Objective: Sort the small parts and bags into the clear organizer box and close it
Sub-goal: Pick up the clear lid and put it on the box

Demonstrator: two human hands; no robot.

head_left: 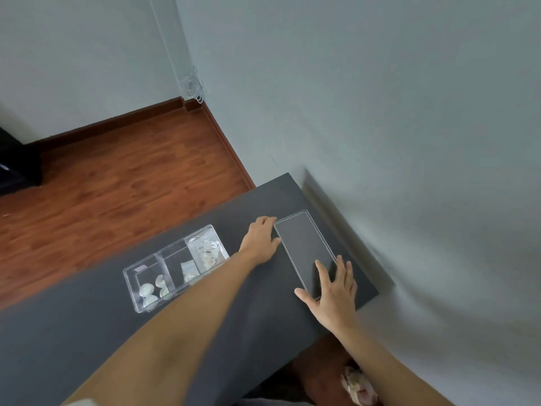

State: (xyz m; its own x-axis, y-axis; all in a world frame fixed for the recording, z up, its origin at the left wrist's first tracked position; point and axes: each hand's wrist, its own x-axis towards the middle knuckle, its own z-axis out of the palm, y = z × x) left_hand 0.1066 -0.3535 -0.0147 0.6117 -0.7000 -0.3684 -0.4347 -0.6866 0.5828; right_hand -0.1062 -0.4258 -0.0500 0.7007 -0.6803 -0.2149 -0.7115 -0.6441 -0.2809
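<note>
A clear organizer box lies uncovered on the dark grey table, split into three compartments. The near one holds several round white parts, the middle one a small bag, the far one a pile of small bags. Its clear flat lid lies on the table to the right, by the wall. My left hand rests at the lid's far left edge, fingers touching it. My right hand lies spread over the lid's near corner, thumb at its edge.
The table's right side stands against a pale wall. Wooden floor shows beyond the table's far edge, with a black object at the far left. A crumpled patterned thing lies on the floor below the table's near edge.
</note>
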